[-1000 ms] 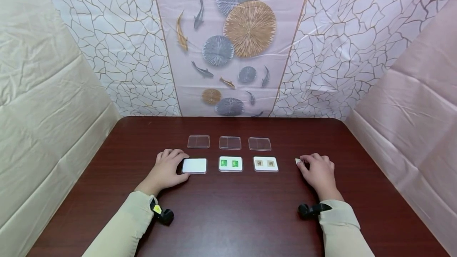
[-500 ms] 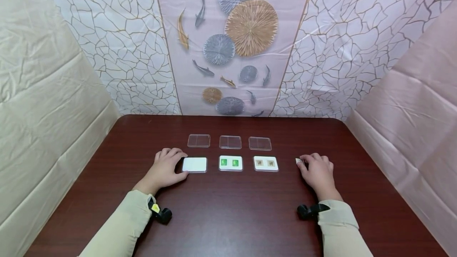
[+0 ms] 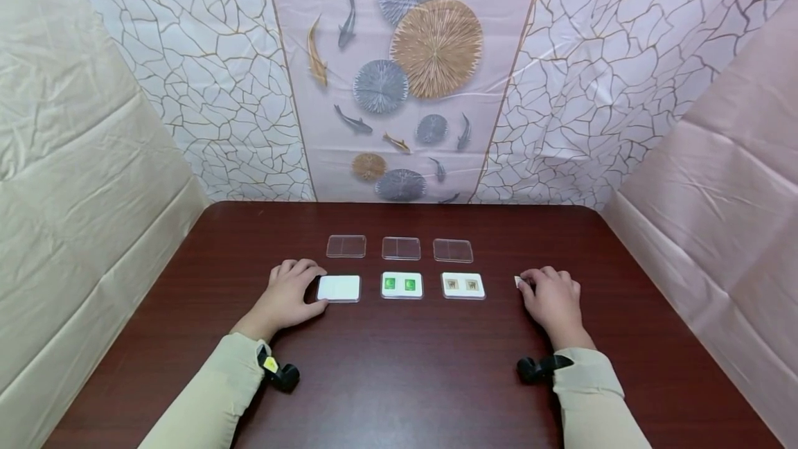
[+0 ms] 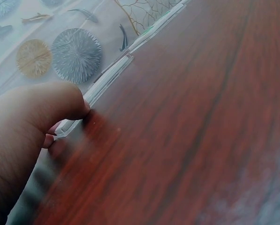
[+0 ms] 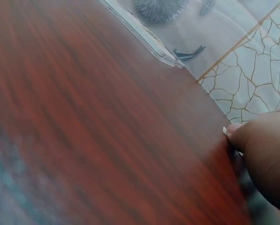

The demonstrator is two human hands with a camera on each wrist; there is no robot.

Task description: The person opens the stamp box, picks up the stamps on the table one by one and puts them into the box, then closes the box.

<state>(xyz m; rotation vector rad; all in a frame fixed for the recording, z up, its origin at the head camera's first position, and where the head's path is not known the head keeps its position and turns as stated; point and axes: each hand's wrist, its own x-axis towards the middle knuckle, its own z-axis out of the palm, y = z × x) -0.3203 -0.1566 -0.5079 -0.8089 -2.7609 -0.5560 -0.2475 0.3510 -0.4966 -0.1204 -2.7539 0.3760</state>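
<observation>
My left hand (image 3: 283,300) rests on the table at the left end of a flat clear case with a plain white insert (image 3: 339,288). Thumb and index finger hold its two left corners; in the left wrist view the thumb presses the near edge of that case (image 4: 107,82). Over to the right, my right hand (image 3: 551,303) pinches a small pale piece (image 3: 518,282) between thumb and fingers, most of it hidden. Only a sliver of this pale piece (image 5: 225,131) shows in the right wrist view.
Right of the white case lie a case with two green pictures (image 3: 402,285) and one with two brown pictures (image 3: 463,286). Behind them three clear lids, left (image 3: 346,247), middle (image 3: 402,249) and right (image 3: 453,251), form a row on the dark table (image 3: 411,380). Printed cloth (image 3: 249,89) hangs behind.
Both hands stay almost still, the left beside the white case and the right pinching the small piece. The head view shifts very slightly.
</observation>
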